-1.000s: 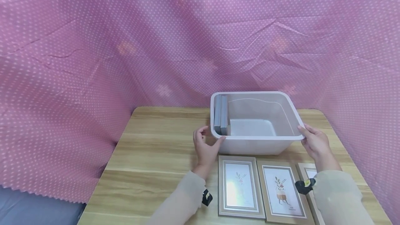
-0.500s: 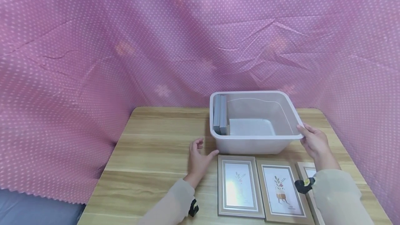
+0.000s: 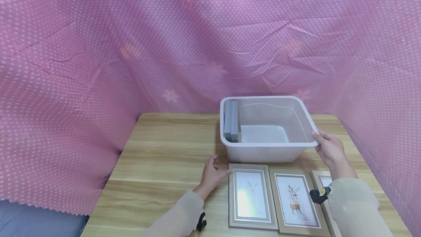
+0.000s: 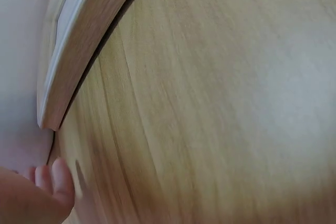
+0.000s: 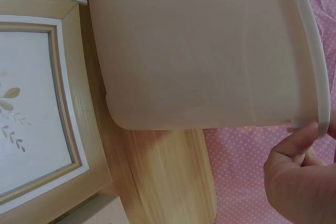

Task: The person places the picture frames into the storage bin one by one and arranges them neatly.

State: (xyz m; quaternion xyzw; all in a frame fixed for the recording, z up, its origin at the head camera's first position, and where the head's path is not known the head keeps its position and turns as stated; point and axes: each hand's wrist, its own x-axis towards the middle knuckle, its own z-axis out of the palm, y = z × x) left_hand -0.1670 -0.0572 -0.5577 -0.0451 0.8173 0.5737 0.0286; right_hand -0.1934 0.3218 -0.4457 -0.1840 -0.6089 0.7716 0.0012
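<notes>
Near the back of the table stands a pale plastic basin [image 3: 263, 154]. My right hand [image 3: 332, 153] pinches the rim at its front right corner; the right wrist view shows thumb and fingers around the rim [image 5: 321, 77]. Two grey picture frames [image 3: 234, 120] stand on edge inside, against the left wall. In front, a picture frame [image 3: 251, 196] lies face up, glare on its glass. My left hand [image 3: 211, 175] is at its upper left corner, thumb at the border, fingers loosely bent over the table. Whether the thumb touches the border, I cannot tell.
To the right lie a second picture frame [image 3: 296, 202] with a plant print and a third frame [image 3: 323, 182], partly hidden under my right sleeve. The wooden table [image 3: 158, 164] extends to the left. A pink dotted cloth [image 3: 184, 46] hangs behind and at both sides.
My left hand has let go of the basin's front left corner and come down toward me to the left picture frame. My right hand keeps its hold on the rim.
</notes>
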